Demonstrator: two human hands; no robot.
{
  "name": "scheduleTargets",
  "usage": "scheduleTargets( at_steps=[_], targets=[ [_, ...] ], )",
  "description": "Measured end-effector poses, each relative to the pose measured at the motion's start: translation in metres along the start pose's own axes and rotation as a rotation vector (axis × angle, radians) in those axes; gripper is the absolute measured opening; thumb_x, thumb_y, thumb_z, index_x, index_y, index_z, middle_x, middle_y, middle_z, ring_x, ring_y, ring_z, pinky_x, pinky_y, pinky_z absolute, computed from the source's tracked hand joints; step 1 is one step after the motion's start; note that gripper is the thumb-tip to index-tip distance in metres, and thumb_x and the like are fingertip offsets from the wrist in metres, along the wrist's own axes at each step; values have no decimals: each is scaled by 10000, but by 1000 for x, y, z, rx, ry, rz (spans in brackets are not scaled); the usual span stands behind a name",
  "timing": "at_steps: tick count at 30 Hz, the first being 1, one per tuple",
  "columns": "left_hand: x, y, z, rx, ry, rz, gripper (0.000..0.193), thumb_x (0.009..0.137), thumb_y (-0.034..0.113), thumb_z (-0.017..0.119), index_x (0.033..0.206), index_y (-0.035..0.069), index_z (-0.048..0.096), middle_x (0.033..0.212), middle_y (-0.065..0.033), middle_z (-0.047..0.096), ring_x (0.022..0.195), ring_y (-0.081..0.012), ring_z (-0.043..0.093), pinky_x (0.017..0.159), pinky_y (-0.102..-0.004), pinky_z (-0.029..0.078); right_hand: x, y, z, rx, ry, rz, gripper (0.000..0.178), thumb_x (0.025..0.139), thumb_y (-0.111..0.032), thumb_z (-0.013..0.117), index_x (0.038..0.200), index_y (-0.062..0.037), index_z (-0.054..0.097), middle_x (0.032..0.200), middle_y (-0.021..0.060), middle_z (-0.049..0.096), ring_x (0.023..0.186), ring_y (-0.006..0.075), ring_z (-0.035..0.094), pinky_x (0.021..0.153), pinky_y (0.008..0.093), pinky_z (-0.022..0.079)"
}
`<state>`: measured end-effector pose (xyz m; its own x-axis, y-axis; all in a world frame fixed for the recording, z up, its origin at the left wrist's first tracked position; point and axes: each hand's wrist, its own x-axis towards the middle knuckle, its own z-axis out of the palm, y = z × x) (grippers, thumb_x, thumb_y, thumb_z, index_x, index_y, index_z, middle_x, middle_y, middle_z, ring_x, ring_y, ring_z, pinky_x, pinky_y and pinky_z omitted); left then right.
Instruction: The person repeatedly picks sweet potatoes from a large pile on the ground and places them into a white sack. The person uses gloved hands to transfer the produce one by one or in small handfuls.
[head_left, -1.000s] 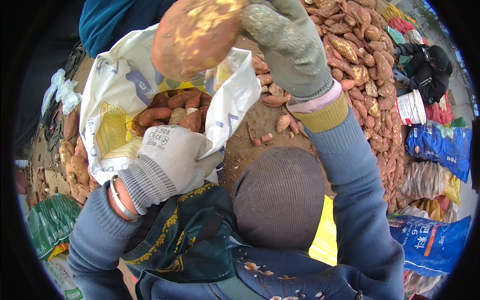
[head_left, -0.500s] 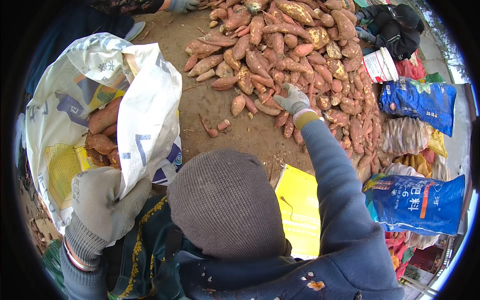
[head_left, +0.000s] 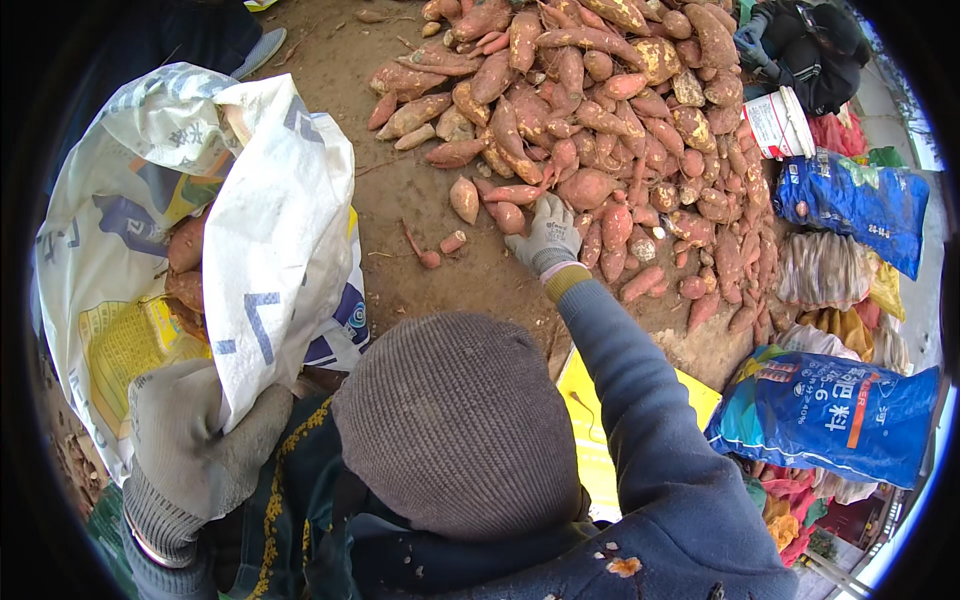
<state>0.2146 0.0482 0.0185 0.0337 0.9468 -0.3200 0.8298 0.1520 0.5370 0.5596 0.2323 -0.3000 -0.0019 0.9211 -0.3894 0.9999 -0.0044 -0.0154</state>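
Observation:
My left hand, in a grey work glove, is closed on the near rim of a white woven sack. The sack gapes open on the left, with a few sweet potatoes showing inside. On the ground ahead, my gloved right hand is at the near edge of a big sweet potato pile. Its thumb and fingers lie around a reddish sweet potato, whose far part the glove hides. A thinner sweet potato lies just beyond it.
A grey knit hat blocks the lower middle. Beside it lies a yellow sheet. Blue sacks and a white bucket line the right side. Another person is at the far right; a shoe shows at upper left.
My right hand has drawn back and left along the pile's near edge, its fingers now around a sweet potato. My left hand keeps its hold on the sack. The view has shifted slightly.

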Motion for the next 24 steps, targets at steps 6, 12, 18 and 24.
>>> scheduleTargets(
  at_steps=[6, 12, 18, 24],
  targets=[
    [1, 1, -3, -31, -21, -6, 227, 894, 187, 757, 950, -33, 743, 717, -189, 686, 592, -319, 684, 557, -385, 507, 2, -20, -10, -169, -162, -50, 778, 867, -512, 741, 1489, -118, 488, 1637, 178, 303, 1411, 377, 457, 1139, 454, 422],
    [2, 3, -4, 2, -34, -23, 240, 884, 181, 760, 974, -41, 742, 758, -190, 708, 631, -304, 717, 607, -362, 549, 3, -13, -24, -97, 99, -306, 743, 865, -449, 737, 1488, -139, 476, 1580, 134, 394, 1405, 314, 453, 1159, 479, 362],
    [4, 2, -5, 3, -45, 10, 243, 875, 184, 764, 988, -30, 743, 752, -184, 703, 630, -299, 716, 604, -376, 549, 33, -29, -24, -339, 297, -505, 896, 864, -438, 758, 1583, -105, 340, 1497, 198, 465, 1436, 368, 409, 1189, 517, 299],
    [2, 1, -7, -57, -63, -1, 249, 874, 176, 758, 1000, -37, 727, 783, -189, 702, 660, -305, 723, 609, -372, 549, 25, -43, 3, -410, -82, -453, 762, 893, -363, 709, 1519, -61, 397, 1312, 203, 581, 1227, 359, 581, 1035, 460, 444]
  ],
)
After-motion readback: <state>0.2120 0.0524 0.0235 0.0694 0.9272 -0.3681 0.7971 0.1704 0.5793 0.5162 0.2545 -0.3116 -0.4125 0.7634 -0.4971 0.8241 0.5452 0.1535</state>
